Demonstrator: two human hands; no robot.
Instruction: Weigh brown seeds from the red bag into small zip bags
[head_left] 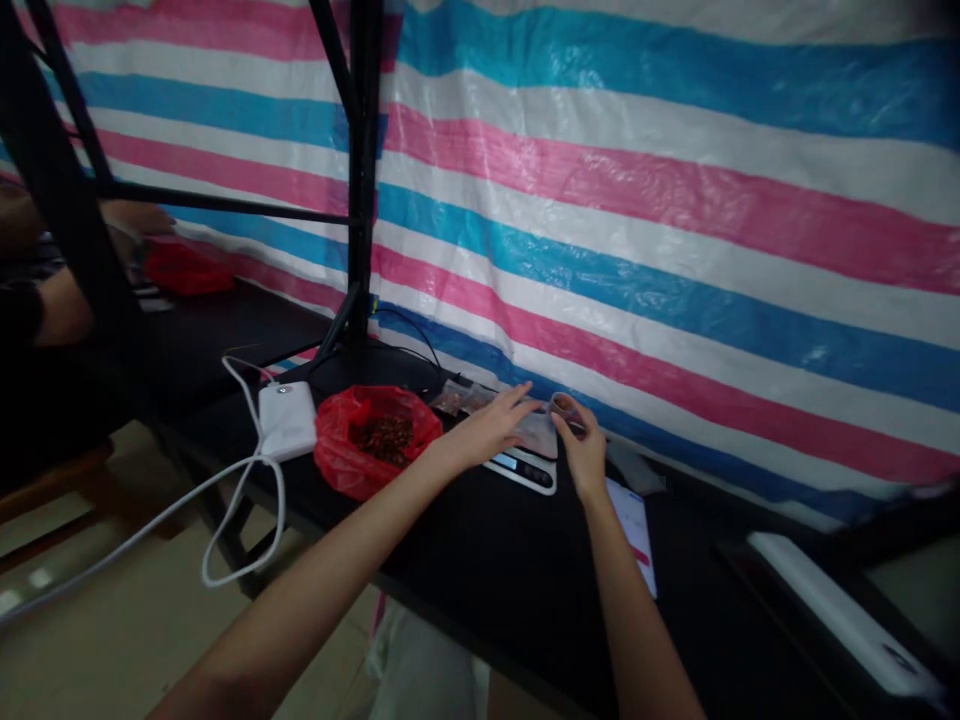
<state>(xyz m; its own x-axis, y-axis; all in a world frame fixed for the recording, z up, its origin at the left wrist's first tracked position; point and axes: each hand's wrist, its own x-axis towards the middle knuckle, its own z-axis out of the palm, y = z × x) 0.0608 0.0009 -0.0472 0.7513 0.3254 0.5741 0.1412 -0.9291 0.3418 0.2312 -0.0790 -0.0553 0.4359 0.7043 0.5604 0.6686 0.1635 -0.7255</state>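
My left hand (491, 428) reaches over a white digital scale (546, 482), its fingers stretched and spread with nothing visible in them. A clear plastic bag (536, 432) appears to lie on the scale's platform, under the fingertips. In my right hand (583, 445) is a small clear cup (564, 406) with something brown inside, held at the scale's far right corner. Left of the scale sits an open red plastic bag (337, 440) full of small dark brown pieces (386, 438). Small filled clear packets (451, 398) lie behind my left hand.
A white power bank (287, 420) with a looped white cable (281, 500) stands left of the red bag. A phone (634, 530) lies right of my right wrist. Black metal posts (364, 200) and a striped sheet (637, 250) bound the desk. Another person's arm (67, 300) works at far left.
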